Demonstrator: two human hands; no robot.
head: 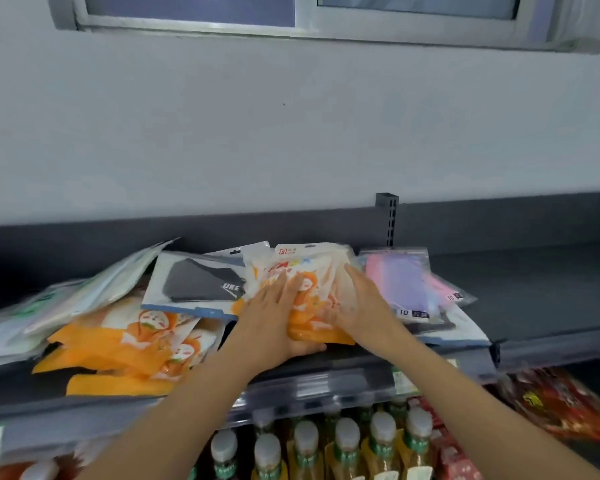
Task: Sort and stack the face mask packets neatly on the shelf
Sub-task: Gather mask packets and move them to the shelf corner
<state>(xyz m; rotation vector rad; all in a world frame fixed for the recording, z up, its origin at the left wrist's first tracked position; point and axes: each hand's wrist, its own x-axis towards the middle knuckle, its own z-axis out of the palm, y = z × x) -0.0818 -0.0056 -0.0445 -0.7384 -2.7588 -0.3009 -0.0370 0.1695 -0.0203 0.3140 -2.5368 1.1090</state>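
Observation:
A stack of orange-and-white cartoon mask packets [309, 268] lies in the middle of the dark shelf [534, 292]. My left hand [274, 317] lies flat on its left side with the thumb under the front edge. My right hand [361, 299] presses flat against its right side. More orange packets [118, 344] are strewn to the left. A black-mask packet [198, 282] leans on them. Pale green and white packets [84, 299] lean at the far left. Pink and purple mask packets [406, 285] lie to the right.
The shelf's grey back panel and a slotted upright [388, 216] stand behind the packets. The right part of the shelf is bare. Below the shelf edge stand several bottles with grey caps [343, 441], and red snack bags [561, 403] sit at the lower right.

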